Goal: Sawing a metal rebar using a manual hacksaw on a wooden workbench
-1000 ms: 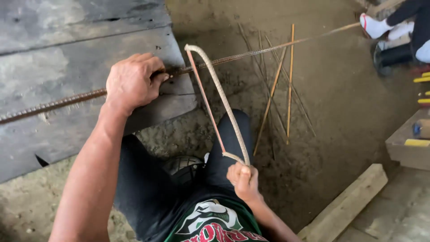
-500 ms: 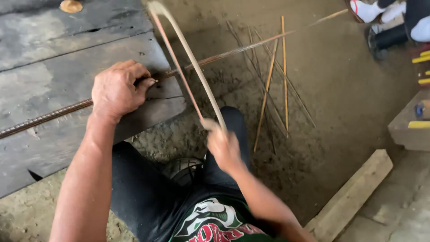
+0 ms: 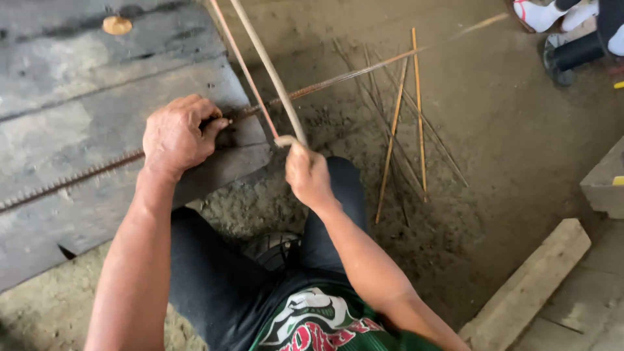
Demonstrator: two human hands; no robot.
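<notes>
My left hand [image 3: 177, 135] presses a long ribbed steel bar [image 3: 338, 77] down on a weathered grey plank [image 3: 78, 123]. The bar runs from the plank's left edge out over the dirt toward the upper right. My right hand [image 3: 307, 174] grips the near end of a hacksaw [image 3: 263, 65] with a thin bent-rod frame. The frame and its narrow blade reach up past the top edge. The blade crosses the bar just right of my left hand, at the plank's edge.
Several cut thin rods [image 3: 406, 123] lie on the packed dirt to the right. A pale wooden beam [image 3: 530, 279] lies at lower right, and a wooden box corner [image 3: 604, 182] is beyond it. Another person's feet [image 3: 552, 16] stand top right.
My right hand has pushed the saw forward and up across the bar, so the frame now runs out of the top of view. The left hand stays on the bar.
</notes>
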